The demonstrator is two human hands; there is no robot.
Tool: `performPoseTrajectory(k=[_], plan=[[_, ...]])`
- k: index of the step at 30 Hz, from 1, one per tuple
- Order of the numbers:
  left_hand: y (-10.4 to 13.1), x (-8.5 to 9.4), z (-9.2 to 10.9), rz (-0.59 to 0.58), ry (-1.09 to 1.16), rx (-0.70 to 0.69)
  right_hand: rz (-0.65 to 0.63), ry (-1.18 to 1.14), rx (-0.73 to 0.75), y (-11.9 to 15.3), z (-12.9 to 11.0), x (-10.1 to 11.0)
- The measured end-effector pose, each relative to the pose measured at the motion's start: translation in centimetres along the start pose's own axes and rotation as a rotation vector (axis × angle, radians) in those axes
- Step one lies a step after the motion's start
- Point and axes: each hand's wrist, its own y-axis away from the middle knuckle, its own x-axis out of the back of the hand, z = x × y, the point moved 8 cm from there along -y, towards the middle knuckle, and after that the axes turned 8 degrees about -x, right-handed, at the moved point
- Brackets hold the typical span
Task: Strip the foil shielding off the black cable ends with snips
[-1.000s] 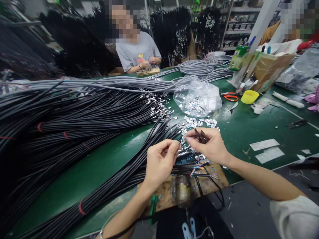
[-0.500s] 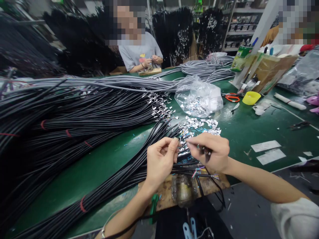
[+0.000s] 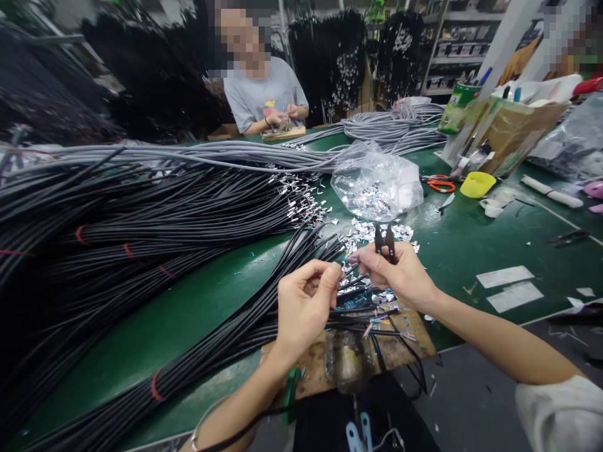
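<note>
My left hand (image 3: 306,304) is closed in a pinch at a cable end, in front of the black cable bundle (image 3: 245,314). Small wires (image 3: 347,266) show between its fingertips and those of my right hand (image 3: 405,273). The right thumb and forefinger pinch at these wires. Tucked in the same hand is a pair of dark snips (image 3: 385,243), blades pointing up and apart. Below the hands, cable ends with stripped coloured wires (image 3: 374,325) lie over a wooden board (image 3: 419,342). The fingers hide most of the held cable end.
Foil scraps (image 3: 365,231) and a clear plastic bag (image 3: 377,182) lie beyond my hands. Orange-handled scissors (image 3: 440,183), a yellow ring (image 3: 477,184) and paper strips (image 3: 506,276) are to the right. Grey cables (image 3: 211,154) cross the green table (image 3: 188,320). A co-worker (image 3: 264,94) sits opposite.
My right hand has turned, so the snips now point upward instead of being mostly hidden in the palm. Its fingertips have closed in on the wires. My left hand stays in place.
</note>
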Motion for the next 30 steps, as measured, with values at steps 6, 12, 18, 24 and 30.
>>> performPoseTrajectory(k=[6,12,18,24,30], plan=[[-0.03,0.17,0.3,0.033,-0.019,-0.027,0.075,0.079,0.029,0.26,-0.49,0.43],[-0.06,0.26,0.36,0.064,-0.013,-0.046,0.075,0.041,-0.005,0.26,-0.17,0.27],[-0.09,0.18,0.46,0.053,0.003,-0.048,0.07,0.019,0.025,0.12,-0.38,0.31],[-0.05,0.2,0.47,0.046,-0.007,-0.051,0.088,0.04,0.032,0.11,-0.53,0.43],[-0.05,0.16,0.54,0.054,-0.019,-0.053,0.102,0.135,0.067,0.34,-0.77,0.26]])
